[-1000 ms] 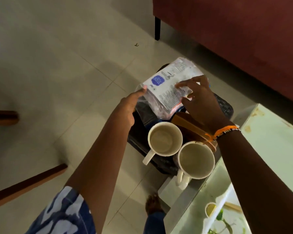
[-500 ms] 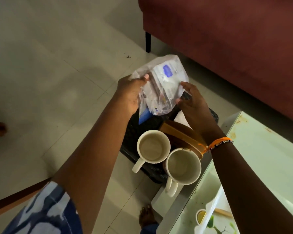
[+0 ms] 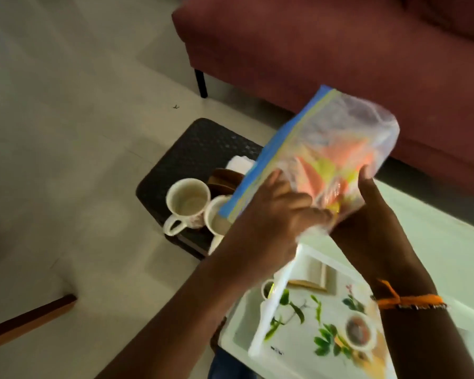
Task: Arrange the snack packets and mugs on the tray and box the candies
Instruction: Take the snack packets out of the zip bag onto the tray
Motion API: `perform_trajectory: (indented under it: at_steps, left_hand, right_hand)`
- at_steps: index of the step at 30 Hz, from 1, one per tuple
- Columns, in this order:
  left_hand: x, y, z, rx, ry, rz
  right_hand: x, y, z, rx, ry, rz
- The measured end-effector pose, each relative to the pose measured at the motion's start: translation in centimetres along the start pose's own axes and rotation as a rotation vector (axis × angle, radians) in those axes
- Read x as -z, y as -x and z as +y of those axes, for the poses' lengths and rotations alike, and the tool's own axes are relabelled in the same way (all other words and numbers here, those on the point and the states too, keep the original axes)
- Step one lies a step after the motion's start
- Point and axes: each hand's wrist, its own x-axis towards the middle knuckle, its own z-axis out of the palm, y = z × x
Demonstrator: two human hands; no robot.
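Note:
Both hands hold a clear zip bag (image 3: 331, 149) with a blue seal strip and orange and yellow packets inside, lifted above the table edge. My left hand (image 3: 268, 217) grips its lower left side and my right hand (image 3: 367, 214) holds its lower right corner. Under the bag, a white tray (image 3: 307, 332) printed with leaves and cups lies on the glass table. Two white mugs stand on a dark woven stool (image 3: 192, 149): one mug (image 3: 188, 205) in full view, the other mug (image 3: 216, 220) partly hidden by the bag and my left hand.
A brown wooden object (image 3: 225, 179) and a white folded thing (image 3: 240, 162) sit on the stool behind the mugs. A maroon sofa (image 3: 340, 50) fills the back. The pale glass table (image 3: 435, 228) is at the right. A wooden leg (image 3: 28, 321) crosses the tiled floor at left.
Both hands have lifted the bag off the stool and carried it right, over the tray on the table. The bag has turned, so its blue seal strip and coloured contents show.

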Motion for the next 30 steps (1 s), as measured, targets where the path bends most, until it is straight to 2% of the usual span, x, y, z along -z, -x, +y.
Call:
perform_trajectory:
  at_steps: [2,5,9,11,13,16,18,20,21,24,28,30]
  left_hand:
    - [-2.3,1.6,4.5,-0.076,-0.040,-0.065]
    - [-5.9,4.4,11.0,-0.166,-0.045,-0.163]
    - [-9.2,8.5,18.3,-0.107,0.225,-0.308]
    - [-10.3,10.5,21.1,0.014,0.447,-0.312]
    - [-11.5,11.7,23.0,0.222,0.614,-0.220]
    - [-14.2,12.6,24.0,0.580,0.599,-0.086]
    - [-15.8,12.9,23.2,0.833,0.527,-0.161]
    - [-16.8,13.7,22.4,1.078,0.634,-0.355]
    - [-17.1,14.4,22.2,1.146,0.734,-0.429]
    - [-17.3,16.1,22.2,1.172,0.829,-0.457]
    - [-16.7,18.0,21.7,1.106,0.800,-0.308]
    - [-15.8,18.6,21.5,1.077,0.874,-0.265]
  right_hand:
    - [3.2,4.6,0.6,-0.020,-0.051,0.023]
    - [7.8,11.1,2.8,-0.065,-0.105,0.174]
    - [12.8,19.5,5.5,-0.044,-0.176,0.299]
    - [15.1,23.1,6.7,-0.062,-0.149,0.343]
    - [17.2,25.8,8.1,-0.108,-0.134,0.385]
    - [19.2,29.3,10.3,-0.148,-0.094,0.403]
    - [20.0,30.8,11.7,-0.172,-0.078,0.395]
    - [20.3,32.0,13.2,-0.214,-0.073,0.376]
    - [20.3,32.5,13.9,-0.233,-0.070,0.361]
    - [20.0,33.1,15.7,-0.267,-0.086,0.319]
    - [19.3,33.0,17.7,-0.272,-0.212,0.287]
    - [18.5,32.4,18.4,-0.255,-0.248,0.263]
